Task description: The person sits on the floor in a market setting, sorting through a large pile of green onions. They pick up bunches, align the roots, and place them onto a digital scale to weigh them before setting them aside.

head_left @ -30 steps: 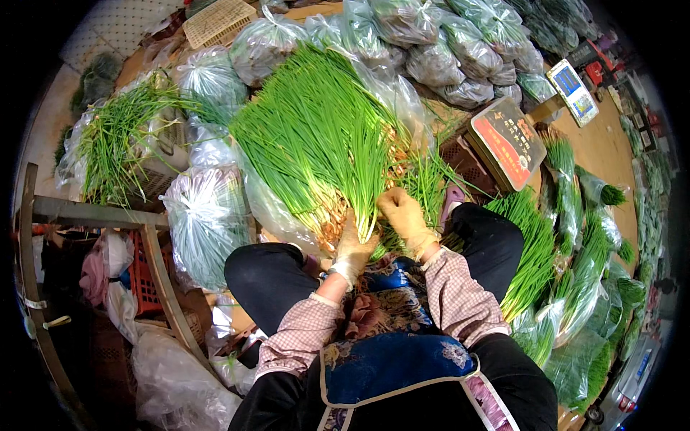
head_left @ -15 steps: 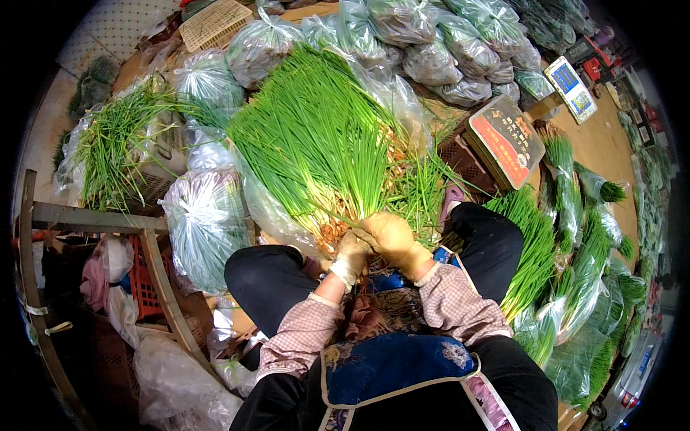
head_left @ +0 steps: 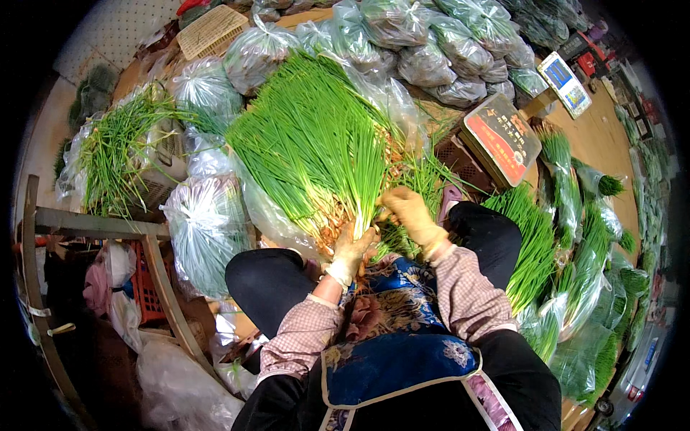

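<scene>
A large bunch of green chives (head_left: 309, 144) lies fanned out in front of the seated person, its long axis running from the pale root ends by the lap up and away to the left, leaf tips farthest off. The gloved left hand (head_left: 350, 251) is closed around the root ends (head_left: 334, 231), directly beneath the bunch, so it is the nearer hand. The gloved right hand (head_left: 411, 215) sits just beside the roots on the right, fingers curled over loose stalks (head_left: 424, 179). Bagged greens (head_left: 205, 230) lie along the left; a scale (head_left: 501, 138) stands to the right.
</scene>
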Action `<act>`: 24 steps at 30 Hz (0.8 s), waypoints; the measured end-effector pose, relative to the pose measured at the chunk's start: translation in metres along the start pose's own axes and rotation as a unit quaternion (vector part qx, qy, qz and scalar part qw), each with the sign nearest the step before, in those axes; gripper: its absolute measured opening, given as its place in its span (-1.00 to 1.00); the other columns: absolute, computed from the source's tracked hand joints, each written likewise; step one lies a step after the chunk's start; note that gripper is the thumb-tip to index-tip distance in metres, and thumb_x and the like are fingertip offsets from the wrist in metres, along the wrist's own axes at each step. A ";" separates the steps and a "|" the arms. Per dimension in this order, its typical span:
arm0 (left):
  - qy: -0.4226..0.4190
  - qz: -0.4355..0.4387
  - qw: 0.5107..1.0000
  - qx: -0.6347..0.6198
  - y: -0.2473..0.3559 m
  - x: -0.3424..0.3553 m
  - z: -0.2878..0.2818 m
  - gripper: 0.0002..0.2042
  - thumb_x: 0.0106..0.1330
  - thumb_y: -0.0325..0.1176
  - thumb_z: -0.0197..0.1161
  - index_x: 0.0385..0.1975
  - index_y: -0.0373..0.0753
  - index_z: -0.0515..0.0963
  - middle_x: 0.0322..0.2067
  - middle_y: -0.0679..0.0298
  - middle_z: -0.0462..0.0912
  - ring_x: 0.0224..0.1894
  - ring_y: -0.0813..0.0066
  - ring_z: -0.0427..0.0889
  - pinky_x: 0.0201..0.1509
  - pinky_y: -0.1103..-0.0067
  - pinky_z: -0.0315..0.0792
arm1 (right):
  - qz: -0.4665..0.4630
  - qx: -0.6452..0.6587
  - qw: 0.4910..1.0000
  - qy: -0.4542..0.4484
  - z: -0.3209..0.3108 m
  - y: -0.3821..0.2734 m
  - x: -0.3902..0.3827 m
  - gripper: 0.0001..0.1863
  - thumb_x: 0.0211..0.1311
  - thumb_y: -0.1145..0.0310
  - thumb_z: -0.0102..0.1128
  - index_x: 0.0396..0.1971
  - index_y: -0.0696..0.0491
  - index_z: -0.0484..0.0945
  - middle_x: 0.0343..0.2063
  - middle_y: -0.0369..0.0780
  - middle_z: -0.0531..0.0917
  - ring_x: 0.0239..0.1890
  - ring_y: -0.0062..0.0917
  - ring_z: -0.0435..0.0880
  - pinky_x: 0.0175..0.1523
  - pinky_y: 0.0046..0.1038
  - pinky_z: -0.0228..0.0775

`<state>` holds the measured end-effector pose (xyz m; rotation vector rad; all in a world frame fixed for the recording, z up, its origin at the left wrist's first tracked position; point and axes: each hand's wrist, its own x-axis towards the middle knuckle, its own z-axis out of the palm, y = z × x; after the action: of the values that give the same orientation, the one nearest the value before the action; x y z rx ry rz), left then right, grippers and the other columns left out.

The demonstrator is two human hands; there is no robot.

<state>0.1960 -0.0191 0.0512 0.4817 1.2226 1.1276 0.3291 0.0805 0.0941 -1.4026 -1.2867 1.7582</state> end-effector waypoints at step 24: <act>-0.069 0.001 0.962 -0.265 0.007 -0.005 0.000 -0.70 0.28 -0.28 0.15 -0.04 -0.23 0.40 -0.28 0.24 0.60 -0.48 0.58 0.60 -0.57 0.73 0.48 | -0.131 0.029 0.985 -0.109 0.017 -0.012 -0.051 -0.75 0.25 0.24 0.06 -0.39 0.13 0.55 -0.50 -0.26 0.62 -0.42 -0.65 0.57 -0.32 -0.58 0.40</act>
<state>0.1939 -0.0206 0.0592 0.1475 0.7532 1.3404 0.3269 0.0356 0.1260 -0.9785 -1.4468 1.7866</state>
